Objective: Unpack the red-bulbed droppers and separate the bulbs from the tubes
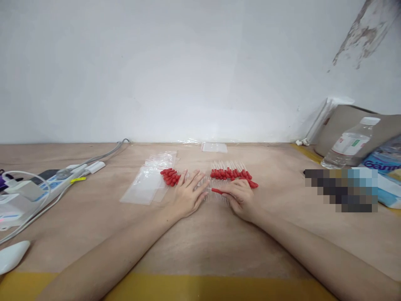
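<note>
In the middle of the table, my left hand lies with its fingers spread over thin clear tubes. Its thumb is close to the end of a red-bulbed dropper. My right hand pinches that dropper by the red bulb, which points left. Just behind it sits a row of droppers with red bulbs, their clear stems toward the wall. Another heap of red bulbs rests left of my left hand. More clear tubes lie between and under the hands, partly hidden.
Flat clear zip bags overlap at the left, and a small stack of bags lies by the wall. A power strip with cables stands far left. At right are a water bottle, a grey bin and a blurred patch.
</note>
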`<action>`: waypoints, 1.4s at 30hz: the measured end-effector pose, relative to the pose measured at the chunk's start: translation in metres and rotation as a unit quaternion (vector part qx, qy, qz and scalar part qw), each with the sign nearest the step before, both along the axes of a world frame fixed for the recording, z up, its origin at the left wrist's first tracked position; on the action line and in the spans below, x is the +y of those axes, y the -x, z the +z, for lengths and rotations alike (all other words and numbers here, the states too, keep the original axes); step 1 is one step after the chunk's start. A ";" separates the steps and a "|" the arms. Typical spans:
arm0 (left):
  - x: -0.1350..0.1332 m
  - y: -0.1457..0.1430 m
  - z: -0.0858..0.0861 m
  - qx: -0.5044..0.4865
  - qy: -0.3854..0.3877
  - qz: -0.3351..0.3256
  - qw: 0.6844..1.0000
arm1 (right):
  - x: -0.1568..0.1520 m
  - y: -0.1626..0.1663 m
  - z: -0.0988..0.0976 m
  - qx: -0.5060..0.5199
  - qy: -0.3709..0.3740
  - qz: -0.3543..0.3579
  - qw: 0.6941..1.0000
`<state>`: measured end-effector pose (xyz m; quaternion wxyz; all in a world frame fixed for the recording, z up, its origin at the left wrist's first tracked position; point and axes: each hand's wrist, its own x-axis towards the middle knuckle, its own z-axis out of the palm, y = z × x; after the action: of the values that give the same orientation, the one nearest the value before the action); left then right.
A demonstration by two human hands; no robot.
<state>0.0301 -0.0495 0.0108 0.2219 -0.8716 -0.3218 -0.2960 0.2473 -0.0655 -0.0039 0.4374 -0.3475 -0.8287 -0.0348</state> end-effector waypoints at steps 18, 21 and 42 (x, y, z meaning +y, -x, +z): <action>-0.003 -0.003 0.001 0.026 0.004 -0.081 0.996 | 0.005 0.021 -0.004 -0.118 -0.061 0.027 0.991; -0.005 -0.003 0.003 0.021 0.023 -0.086 0.996 | 0.003 0.019 -0.002 -0.128 -0.064 0.044 0.989; -0.005 0.016 0.005 -0.028 0.111 -0.035 0.993 | 0.003 -0.024 0.006 -0.121 -0.166 -0.006 0.979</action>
<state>0.0145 -0.0541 0.0155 0.1041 -0.8929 -0.3276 -0.2907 0.2711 -0.0625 0.0023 0.3849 -0.2678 -0.8563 -0.2165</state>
